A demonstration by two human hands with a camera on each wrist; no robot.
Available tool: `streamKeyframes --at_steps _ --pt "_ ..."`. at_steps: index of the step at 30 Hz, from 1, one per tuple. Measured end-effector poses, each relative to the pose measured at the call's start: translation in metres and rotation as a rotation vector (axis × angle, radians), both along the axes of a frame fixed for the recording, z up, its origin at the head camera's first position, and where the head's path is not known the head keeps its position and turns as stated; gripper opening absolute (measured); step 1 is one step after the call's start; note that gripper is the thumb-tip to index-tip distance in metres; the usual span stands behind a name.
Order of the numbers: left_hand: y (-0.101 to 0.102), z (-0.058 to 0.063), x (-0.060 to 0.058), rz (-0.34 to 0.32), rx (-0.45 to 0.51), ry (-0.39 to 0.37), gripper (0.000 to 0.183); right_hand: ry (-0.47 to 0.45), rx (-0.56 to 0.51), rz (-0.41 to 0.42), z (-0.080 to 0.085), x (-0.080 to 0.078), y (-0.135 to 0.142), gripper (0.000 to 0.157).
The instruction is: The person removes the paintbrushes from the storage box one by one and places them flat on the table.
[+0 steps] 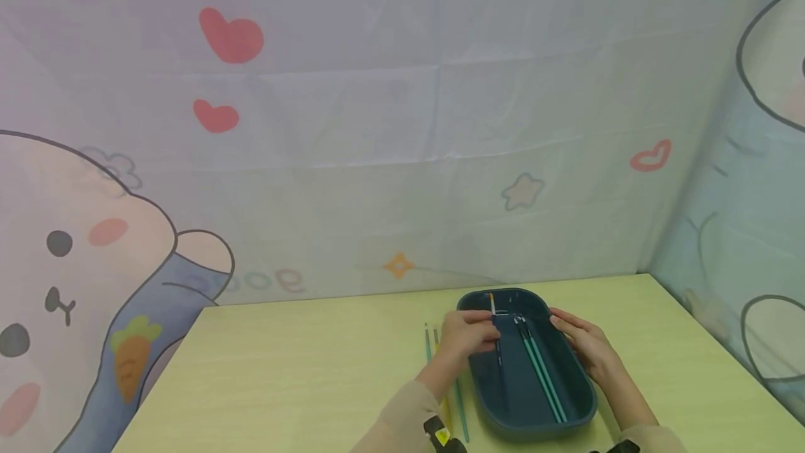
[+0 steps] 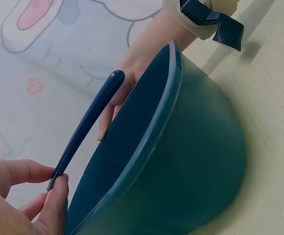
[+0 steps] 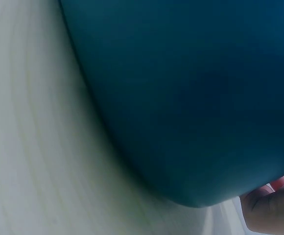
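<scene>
A dark-handled paintbrush [image 2: 90, 120] with an orange tip is pinched between the thumb and fingers of my left hand [image 1: 467, 334]. That hand is over the left side of a deep, dark blue tray [image 1: 512, 404], and the brush slants above the rim in the left wrist view. Inside the tray lie green paintbrushes [image 1: 542, 369], side by side. My right hand [image 1: 591, 348] grips the tray's right rim near its far end. The right wrist view is mostly filled by the tray's outer wall [image 3: 181, 98], with the thumb [image 3: 272, 210] at its lower right corner.
Several thin brushes, including a green one [image 1: 461, 411] and a yellow one [image 1: 447, 412], lie on the pale yellow table [image 1: 283, 369] left of the tray, partly hidden by the left arm. Behind the table hangs a printed cloth [image 1: 352, 124].
</scene>
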State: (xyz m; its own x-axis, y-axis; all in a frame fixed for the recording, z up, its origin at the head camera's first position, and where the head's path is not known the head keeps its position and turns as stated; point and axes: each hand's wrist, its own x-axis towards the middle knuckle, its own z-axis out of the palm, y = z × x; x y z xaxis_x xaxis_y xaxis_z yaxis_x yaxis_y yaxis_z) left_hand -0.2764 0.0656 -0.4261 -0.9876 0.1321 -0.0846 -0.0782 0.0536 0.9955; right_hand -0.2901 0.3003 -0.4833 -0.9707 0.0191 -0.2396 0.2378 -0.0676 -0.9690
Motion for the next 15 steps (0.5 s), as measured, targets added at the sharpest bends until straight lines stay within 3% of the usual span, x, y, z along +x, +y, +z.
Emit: streamKeyframes --at_steps 15 --pt "-0.016 0.005 0.004 0.049 0.01 0.01 0.039 -0.005 -0.004 0.015 0.0 -0.001 0.0 0.053"
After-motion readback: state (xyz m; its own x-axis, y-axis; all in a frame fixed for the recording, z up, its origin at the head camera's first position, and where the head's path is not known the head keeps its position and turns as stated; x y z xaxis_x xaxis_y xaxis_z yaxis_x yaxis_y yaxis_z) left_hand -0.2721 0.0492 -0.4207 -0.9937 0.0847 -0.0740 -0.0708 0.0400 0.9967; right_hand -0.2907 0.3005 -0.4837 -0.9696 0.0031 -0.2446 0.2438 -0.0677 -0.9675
